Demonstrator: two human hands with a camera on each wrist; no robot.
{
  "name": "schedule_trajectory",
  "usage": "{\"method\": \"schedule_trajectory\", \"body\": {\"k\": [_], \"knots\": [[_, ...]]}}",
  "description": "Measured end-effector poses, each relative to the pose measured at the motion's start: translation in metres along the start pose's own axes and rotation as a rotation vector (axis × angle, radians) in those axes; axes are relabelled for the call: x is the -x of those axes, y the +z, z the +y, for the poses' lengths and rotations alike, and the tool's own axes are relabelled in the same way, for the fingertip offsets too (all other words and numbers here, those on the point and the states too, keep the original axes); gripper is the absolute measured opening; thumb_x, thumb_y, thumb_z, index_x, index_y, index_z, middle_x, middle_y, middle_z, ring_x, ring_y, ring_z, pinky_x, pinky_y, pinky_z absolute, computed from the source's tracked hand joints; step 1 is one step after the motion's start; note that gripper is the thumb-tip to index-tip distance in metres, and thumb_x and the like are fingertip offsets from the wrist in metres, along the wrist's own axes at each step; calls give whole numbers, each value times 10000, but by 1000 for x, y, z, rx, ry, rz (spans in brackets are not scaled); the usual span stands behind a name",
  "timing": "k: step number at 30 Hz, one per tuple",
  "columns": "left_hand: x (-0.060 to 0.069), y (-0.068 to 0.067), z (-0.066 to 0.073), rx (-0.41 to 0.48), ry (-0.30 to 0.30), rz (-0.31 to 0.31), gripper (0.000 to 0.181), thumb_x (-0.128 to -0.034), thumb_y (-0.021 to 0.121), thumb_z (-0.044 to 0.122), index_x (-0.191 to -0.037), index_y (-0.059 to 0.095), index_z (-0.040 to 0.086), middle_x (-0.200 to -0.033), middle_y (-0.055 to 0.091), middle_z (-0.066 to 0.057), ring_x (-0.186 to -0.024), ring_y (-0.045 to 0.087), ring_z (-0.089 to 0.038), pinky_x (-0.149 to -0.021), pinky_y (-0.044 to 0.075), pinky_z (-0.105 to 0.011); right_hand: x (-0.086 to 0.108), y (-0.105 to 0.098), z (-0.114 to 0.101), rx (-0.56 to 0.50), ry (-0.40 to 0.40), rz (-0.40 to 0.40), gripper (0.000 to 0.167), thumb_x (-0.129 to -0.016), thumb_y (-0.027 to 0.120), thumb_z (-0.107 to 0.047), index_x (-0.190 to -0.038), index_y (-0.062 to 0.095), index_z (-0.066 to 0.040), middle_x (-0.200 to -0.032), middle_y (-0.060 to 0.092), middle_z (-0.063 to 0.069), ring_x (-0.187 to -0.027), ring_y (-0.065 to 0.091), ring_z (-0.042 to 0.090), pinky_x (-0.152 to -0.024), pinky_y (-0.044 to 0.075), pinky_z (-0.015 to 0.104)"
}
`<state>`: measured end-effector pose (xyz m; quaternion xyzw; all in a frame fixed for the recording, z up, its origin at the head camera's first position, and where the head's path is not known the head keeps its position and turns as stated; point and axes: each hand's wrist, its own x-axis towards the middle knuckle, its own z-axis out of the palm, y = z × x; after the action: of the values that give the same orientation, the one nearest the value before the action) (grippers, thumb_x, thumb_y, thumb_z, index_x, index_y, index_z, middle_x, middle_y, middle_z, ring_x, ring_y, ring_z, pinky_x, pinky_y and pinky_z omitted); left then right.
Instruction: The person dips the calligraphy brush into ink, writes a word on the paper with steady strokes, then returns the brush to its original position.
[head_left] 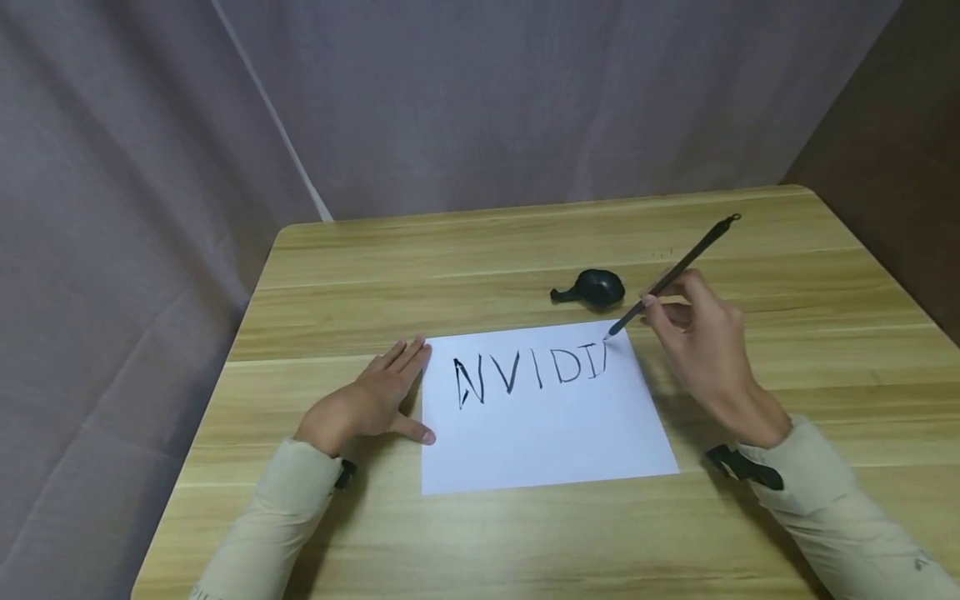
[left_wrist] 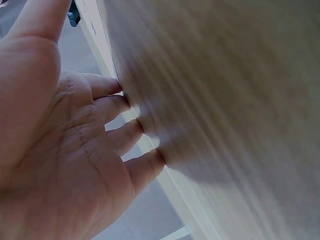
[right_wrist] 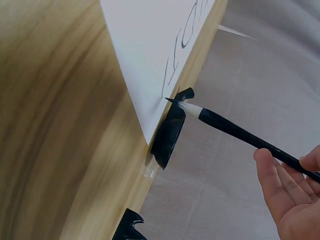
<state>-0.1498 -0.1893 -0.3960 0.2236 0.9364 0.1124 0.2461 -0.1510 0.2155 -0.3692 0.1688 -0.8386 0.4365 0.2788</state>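
Observation:
My right hand (head_left: 708, 350) pinches a black calligraphy brush (head_left: 690, 257) between thumb and fingers. White bristles with a dark tip (right_wrist: 172, 101) meet the upper right of a white paper sheet (head_left: 540, 450). Black strokes on the sheet read NVIDI, followed by a slanted line (head_left: 605, 357) at the brush tip. My left hand (head_left: 367, 404) lies at the sheet's left edge, fingers spread and fairly straight; its thumb rests on the paper's edge. In the left wrist view, fingertips (left_wrist: 152, 162) touch the wooden surface.
Just beyond the paper, a small black ink dish (head_left: 600, 289) with a short handle sits on the wooden table (head_left: 480, 550). Grey curtain (head_left: 525, 100) hangs behind the table's far edge and along the left. Another black shape (right_wrist: 129, 226), unclear in kind, shows low in the right wrist view.

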Motion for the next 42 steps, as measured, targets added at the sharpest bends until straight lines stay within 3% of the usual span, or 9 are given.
{"method": "schedule_trajectory", "body": {"k": [9,13,16,17,35,42], "knots": [[0,0,0,-3,0,-2,1321,-817,864,572,-1695,36,33,-1778,-30,-133,-1632,-46,-370,-1310,72,-565,3,1,3,9,-12,-10,148,-964,637,153,-1098,577,160,-1011,726,274,-929,649,-190,-792,555,96],[-1,0,0,-4,0,-3,1325,-816,864,573,-1694,32,33,-1778,-34,-135,-1632,-49,-373,-1308,73,-571,5,-1,2,40,-14,-23,154,-958,649,149,-1096,581,152,-1011,727,271,-902,794,155,-795,547,88],[-1,0,0,-1,3,-2,1327,-816,865,570,-1693,29,30,-1777,-38,-139,-1631,-50,-376,-1307,72,-576,6,-3,0,66,-20,-28,168,-948,655,153,-1100,585,150,-1010,729,267,-858,768,435,-803,532,69],[-1,0,0,0,4,-2,1328,-816,866,570,-1693,28,29,-1777,-40,-140,-1631,-51,-376,-1307,71,-577,7,-4,0,72,-20,-29,170,-945,656,153,-1100,586,147,-1007,729,265,-851,765,453,-805,525,60],[-1,0,0,-5,22,8,1311,-822,858,570,-1690,47,14,-1774,-15,-159,-1628,-32,-400,-1303,80,-587,12,-21,-18,219,-33,-69,218,-918,686,126,-1125,627,95,-970,752,239,-768,774,421,-776,414,-47],[-1,0,0,-5,23,10,1311,-822,855,575,-1690,49,13,-1773,-17,-162,-1628,-36,-398,-1303,79,-588,7,-22,-31,179,-92,-27,190,-926,690,132,-1103,621,126,-985,751,239,-815,775,432,-813,465,4]]}}
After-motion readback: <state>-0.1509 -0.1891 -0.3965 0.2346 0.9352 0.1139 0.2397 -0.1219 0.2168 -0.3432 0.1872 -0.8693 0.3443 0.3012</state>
